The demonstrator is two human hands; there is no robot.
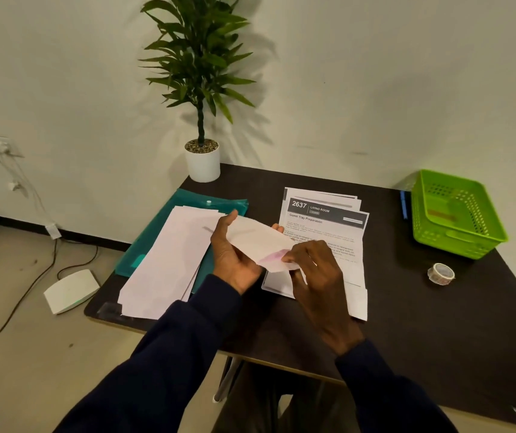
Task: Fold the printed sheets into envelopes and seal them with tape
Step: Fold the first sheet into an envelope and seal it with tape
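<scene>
- The left hand (pixel 234 256) grips the folded envelope (pixel 255 235) from below, above the table (pixel 406 323);
- The right hand (pixel 316 270) pinches its near edge at a pink tape strip (pixel 273 256), which is blurred, perhaps half stuck;
- The printed sheets (pixel 325 218) lie under the hands; a stack of folded envelopes (pixel 169 260) lies to the left, on a teal folder (pixel 187 198);
- The tape roll (pixel 441 273) sits well to the right, near a green basket (pixel 456 214).
</scene>
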